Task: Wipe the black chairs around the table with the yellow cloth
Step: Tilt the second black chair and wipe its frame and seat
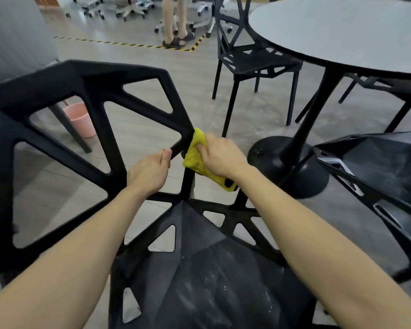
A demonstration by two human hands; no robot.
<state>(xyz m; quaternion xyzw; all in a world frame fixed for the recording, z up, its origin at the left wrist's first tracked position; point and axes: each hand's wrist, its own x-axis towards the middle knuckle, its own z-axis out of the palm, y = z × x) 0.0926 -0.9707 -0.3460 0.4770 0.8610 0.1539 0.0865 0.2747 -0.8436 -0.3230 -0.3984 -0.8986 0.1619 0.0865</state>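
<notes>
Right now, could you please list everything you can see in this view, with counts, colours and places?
chairs: four, black; one nearest, being wiped, three round the table
yellow cloth: one, on the nearest chair's back edge
table: one, round, grey top, black base, upper right
bucket: one, pink, on the floor, left
hazard tape: yellow-black, on the far floor
office chairs: several, white bases, far back
bystander's legs: top centre
left hand: grips the chair strut
right hand: holds the cloth
</notes>
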